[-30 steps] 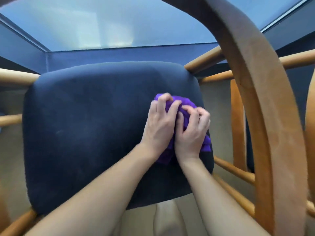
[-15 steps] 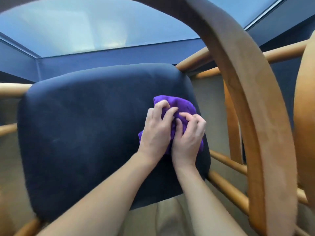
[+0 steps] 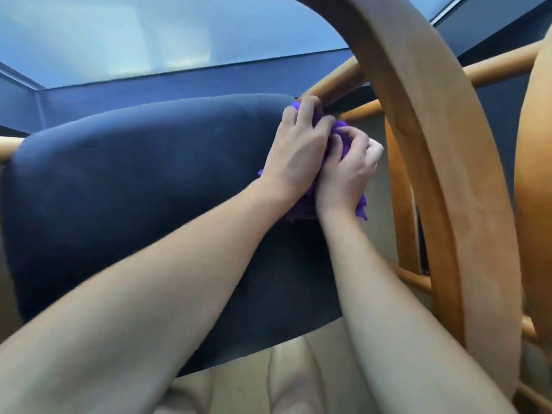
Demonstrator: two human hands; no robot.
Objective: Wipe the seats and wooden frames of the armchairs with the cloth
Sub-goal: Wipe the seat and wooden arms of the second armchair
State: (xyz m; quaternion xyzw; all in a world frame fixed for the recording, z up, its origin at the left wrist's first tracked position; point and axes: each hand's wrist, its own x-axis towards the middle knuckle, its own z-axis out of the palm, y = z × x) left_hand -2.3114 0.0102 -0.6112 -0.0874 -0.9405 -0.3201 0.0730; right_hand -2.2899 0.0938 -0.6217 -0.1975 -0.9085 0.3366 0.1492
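Both hands are bunched up on the purple cloth [image 3: 339, 130], which sits at the far right corner of the navy seat cushion [image 3: 149, 189], a bit right of centre in the upper half of the shot and right where the padding meets a round wooden rail [image 3: 334, 85]. The left hand [image 3: 294, 150] lies over the cloth with its fingers curled into it and its fingertips up by that rail. The right hand [image 3: 346, 171] is tucked in just beside it, fingers clenched into the same wad, so both are grasping the cloth and pressing it onto the seat. A bit of purple pokes out below the right wrist. The cushion fabric looks matte and slightly fuzzy, and it fills most of the left and middle of the frame. A big curved wooden armrest [image 3: 433, 144] sweeps from the top centre down the right side, light honey-coloured wood, with thinner rails behind it. More of the same wood shows at the far right edge [image 3: 534, 174], and I can't tell if that's a second chair. Room-wise, there's a dark blue wall [image 3: 179, 82] across the top with a pale bluish panel [image 3: 149, 31] above it, and a beige floor [image 3: 283, 383] at the bottom.
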